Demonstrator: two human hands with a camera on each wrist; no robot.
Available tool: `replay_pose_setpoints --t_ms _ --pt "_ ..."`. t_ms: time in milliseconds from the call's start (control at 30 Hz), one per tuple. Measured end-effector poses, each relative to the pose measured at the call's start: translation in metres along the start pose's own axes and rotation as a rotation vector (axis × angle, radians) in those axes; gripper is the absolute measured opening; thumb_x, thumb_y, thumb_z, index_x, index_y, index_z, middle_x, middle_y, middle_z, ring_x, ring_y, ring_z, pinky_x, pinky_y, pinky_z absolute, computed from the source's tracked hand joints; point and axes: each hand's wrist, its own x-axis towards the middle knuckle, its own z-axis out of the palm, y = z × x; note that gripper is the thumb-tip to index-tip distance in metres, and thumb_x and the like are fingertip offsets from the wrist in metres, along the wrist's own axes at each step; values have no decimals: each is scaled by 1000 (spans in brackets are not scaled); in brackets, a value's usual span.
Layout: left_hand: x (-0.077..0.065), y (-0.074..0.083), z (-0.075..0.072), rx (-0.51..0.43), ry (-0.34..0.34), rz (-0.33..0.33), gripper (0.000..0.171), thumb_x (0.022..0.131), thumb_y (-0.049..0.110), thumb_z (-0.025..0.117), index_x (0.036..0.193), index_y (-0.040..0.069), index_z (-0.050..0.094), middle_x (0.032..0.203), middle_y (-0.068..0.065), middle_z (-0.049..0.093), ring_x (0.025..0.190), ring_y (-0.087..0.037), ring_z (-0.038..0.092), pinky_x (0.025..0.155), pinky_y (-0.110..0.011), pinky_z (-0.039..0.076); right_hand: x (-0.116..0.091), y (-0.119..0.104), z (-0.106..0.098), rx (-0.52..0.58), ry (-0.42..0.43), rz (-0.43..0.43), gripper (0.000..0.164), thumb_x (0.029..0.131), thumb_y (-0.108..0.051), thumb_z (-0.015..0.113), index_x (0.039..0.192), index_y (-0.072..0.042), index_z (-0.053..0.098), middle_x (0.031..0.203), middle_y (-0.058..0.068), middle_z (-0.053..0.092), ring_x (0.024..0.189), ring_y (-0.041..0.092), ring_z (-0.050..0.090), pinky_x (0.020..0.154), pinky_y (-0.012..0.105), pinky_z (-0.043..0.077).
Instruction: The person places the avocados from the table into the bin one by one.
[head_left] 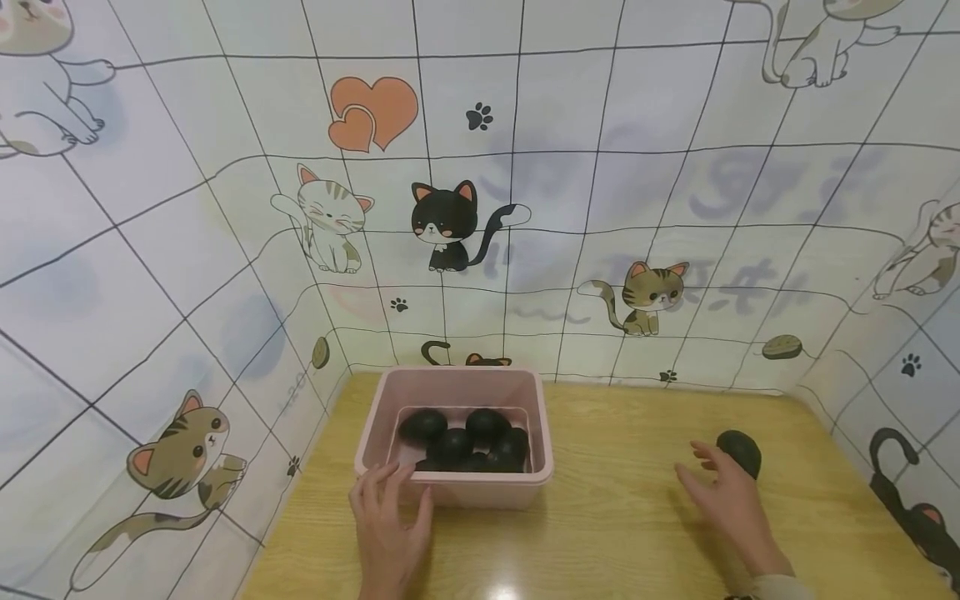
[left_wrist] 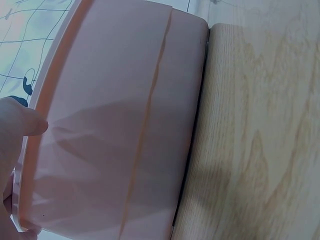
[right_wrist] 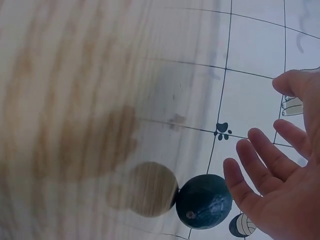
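Observation:
In the head view, a pink plastic bin (head_left: 491, 493) stands on the table and holds several dark green avocados (head_left: 423, 427). My left hand (head_left: 388, 517) grips the bin's near rim at its left corner. The left wrist view shows the thumb (left_wrist: 32, 122) over the rim, against the bin's outer wall (left_wrist: 100, 130); the other fingers are mostly hidden. Off to the right, a single avocado (head_left: 742, 452) rests on the table. My right hand (head_left: 726, 498) is just beside it with fingers spread and nothing in them; the right wrist view shows the avocado (right_wrist: 204, 201) by the fingertips.
The wooden table (head_left: 615, 517) meets a cloth backdrop (head_left: 555, 192) printed with cats and grid lines, which surrounds it at the back and on both sides. The bin stands close to the back cloth. Bare wood lies between the bin and my right hand.

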Motion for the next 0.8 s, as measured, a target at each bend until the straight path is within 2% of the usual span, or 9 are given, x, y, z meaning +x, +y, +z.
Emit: replay_pose_setpoints --t_ms 333,500,633,800 --pt "0 -1 1 -10 9 3 42 77 15 88 116 11 72 126 -17 63 126 -42 49 100 -58 43 2 7 -13 -10 82 40 63 104 -36 66 149 5 52 142 33 59 125 50 56 93 67 47" --pt "1 -1 0 -14 4 -9 41 78 16 87 116 12 72 126 -16 63 127 -42 48 100 -58 42 6 17 -15 -62 139 56 61 102 -31 67 147 8 52 143 39 53 125 59 50 94 75 45" --pt "1 -1 0 -17 21 7 41 76 13 87 115 12 73 125 -17 65 126 -42 49 99 -56 42 9 25 -15 -103 141 132 74 101 -35 65 154 11 40 147 44 45 128 64 44 96 78 43" --pt "1 -1 0 -17 27 20 41 77 14 87 115 11 73 125 -18 65 124 -42 50 99 -55 41 11 32 -18 -83 99 248 88 100 -40 65 160 11 27 151 45 38 131 65 39 94 79 42"
